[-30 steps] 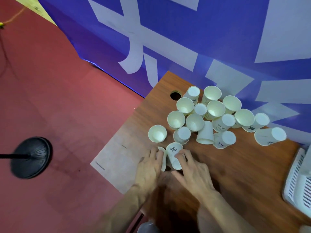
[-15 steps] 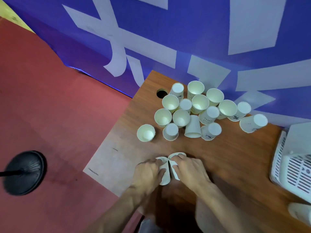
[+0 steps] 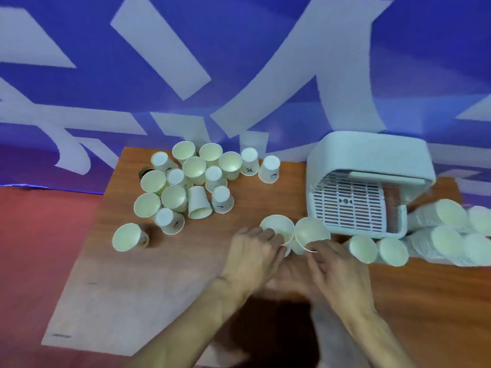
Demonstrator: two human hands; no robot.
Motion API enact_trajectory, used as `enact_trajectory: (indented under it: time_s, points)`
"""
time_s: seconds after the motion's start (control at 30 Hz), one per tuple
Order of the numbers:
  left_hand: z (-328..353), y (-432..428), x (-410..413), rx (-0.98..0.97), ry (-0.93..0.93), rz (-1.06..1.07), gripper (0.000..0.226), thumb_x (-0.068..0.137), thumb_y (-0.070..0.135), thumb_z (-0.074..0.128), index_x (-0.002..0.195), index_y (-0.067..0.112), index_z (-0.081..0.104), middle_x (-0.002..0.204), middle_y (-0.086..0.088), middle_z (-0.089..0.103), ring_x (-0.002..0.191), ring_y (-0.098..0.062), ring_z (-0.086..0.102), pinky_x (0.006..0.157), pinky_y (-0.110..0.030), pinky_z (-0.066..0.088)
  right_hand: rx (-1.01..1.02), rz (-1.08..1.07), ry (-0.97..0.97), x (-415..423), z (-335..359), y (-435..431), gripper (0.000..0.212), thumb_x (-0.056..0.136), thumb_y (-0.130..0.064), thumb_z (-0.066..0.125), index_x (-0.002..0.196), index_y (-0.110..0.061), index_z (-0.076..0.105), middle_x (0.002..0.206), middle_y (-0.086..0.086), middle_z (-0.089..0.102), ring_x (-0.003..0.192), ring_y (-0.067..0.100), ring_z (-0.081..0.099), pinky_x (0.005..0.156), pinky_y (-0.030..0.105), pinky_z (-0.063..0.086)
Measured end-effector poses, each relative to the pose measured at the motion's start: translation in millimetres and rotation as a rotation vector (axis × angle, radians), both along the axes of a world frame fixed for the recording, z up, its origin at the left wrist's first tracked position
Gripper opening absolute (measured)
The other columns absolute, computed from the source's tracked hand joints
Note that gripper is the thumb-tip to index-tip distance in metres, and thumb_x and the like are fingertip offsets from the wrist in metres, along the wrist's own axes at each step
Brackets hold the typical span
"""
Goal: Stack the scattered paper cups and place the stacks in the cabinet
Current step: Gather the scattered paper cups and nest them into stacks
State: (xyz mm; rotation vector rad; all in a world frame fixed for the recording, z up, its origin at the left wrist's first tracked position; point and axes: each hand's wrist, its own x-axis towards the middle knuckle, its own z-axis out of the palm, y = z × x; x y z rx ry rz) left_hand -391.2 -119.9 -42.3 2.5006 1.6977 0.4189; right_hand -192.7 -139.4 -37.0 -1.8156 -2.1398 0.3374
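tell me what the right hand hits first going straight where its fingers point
Likely the left cup, held by the left hand: it sits beside the right cup that the right hand grips, rims seemingly touching.

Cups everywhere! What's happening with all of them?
A person is tidying paper cups on a wooden table. Their left hand grips the left cup and their right hand grips the right cup, side by side near the front. A bunch of loose cups sits farther back on the left, some upright, some upside down. On the right stands a white cabinet, with stacks of cups lying on their sides beside it.
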Motion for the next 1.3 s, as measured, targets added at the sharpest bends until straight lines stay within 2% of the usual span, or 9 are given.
enact_trajectory:
  time_s: [0.2,0.3,0.53,0.67,0.8,0.97,1.03,1.17,1.3]
  points:
    - [16,13,106,0.034,-0.025,-0.075,0.022,0.089,0.039,0.059,0.072,0.026,0.062,0.069,0.006,0.058,0.065,-0.018,0.057,0.059,-0.031,0.037,0.047,-0.182,0.117,108,11,-13,0.013,0.091,-0.023,0.071,0.102,-0.028,0.069,0.096,-0.008,0.069,0.081,0.02,0.07,0.061,0.036,0.057]
    - [9,20,142,-0.004,0.005,-0.115,0.02,0.087,0.039,0.062,0.071,0.027,0.065,0.069,0.006,0.059,0.065,-0.018,0.057,0.059,-0.03,0.036,0.048,-0.239,0.178,151,1,-14,0.012,0.092,-0.02,0.068,0.102,-0.027,0.069,0.099,-0.008,0.068,0.087,0.02,0.07,0.069,0.04,0.059]
    - [-15,22,210,-0.07,0.062,-0.204,0.025,0.085,0.037,0.056,0.067,0.024,0.068,0.068,0.007,0.059,0.063,-0.019,0.056,0.053,-0.028,0.04,-0.023,-0.283,0.233,232,-41,-24,0.019,0.089,-0.012,0.069,0.103,-0.024,0.07,0.098,-0.007,0.066,0.091,0.022,0.068,0.074,0.043,0.058]
    - [-26,16,223,-0.142,0.066,-0.221,0.013,0.08,0.035,0.064,0.071,0.025,0.068,0.073,0.007,0.06,0.067,-0.019,0.058,0.053,-0.027,0.043,-0.044,-0.265,0.224,249,-61,-22,0.016,0.09,-0.014,0.071,0.1,-0.026,0.07,0.097,-0.009,0.065,0.089,0.021,0.068,0.072,0.042,0.058]
    - [-35,19,228,-0.182,0.057,-0.208,0.014,0.081,0.034,0.061,0.073,0.025,0.068,0.075,0.007,0.06,0.072,-0.019,0.058,0.053,-0.026,0.044,-0.055,-0.234,0.225,253,-68,-12,0.02,0.087,-0.011,0.075,0.099,-0.026,0.07,0.097,-0.011,0.067,0.09,0.021,0.068,0.072,0.033,0.051]
    - [-46,21,237,-0.255,0.122,-0.193,0.012,0.072,0.035,0.073,0.071,0.024,0.069,0.075,0.008,0.061,0.07,-0.018,0.059,0.052,-0.025,0.046,-0.037,-0.249,0.263,252,-69,-3,0.022,0.085,-0.011,0.076,0.095,-0.028,0.069,0.096,-0.012,0.067,0.085,0.018,0.064,0.065,0.035,0.05]
    - [-51,20,240,-0.279,0.17,-0.181,0.018,0.066,0.041,0.078,0.07,0.025,0.069,0.073,0.01,0.062,0.067,-0.015,0.06,0.052,-0.023,0.045,-0.107,-0.203,0.26,250,-75,-4,0.021,0.086,-0.018,0.077,0.098,-0.032,0.067,0.097,-0.015,0.065,0.083,0.017,0.066,0.062,0.033,0.05]
    - [-62,23,248,-0.304,0.246,-0.188,0.021,0.06,0.039,0.082,0.063,0.026,0.067,0.065,0.009,0.059,0.061,-0.014,0.058,0.048,-0.023,0.041,-0.198,-0.174,0.184,251,-83,0,0.027,0.088,-0.037,0.074,0.114,-0.038,0.067,0.119,-0.023,0.062,0.088,0.008,0.068,0.066,0.025,0.049]
    - [-74,31,253,-0.329,0.307,-0.191,0.027,0.046,0.026,0.088,0.06,0.024,0.065,0.061,0.008,0.058,0.061,-0.014,0.058,0.044,-0.022,0.04,-0.16,-0.136,0.13,249,-89,6,0.012,0.083,-0.028,0.08,0.091,-0.035,0.075,0.101,-0.021,0.068,0.079,0.008,0.069,0.059,0.022,0.047]
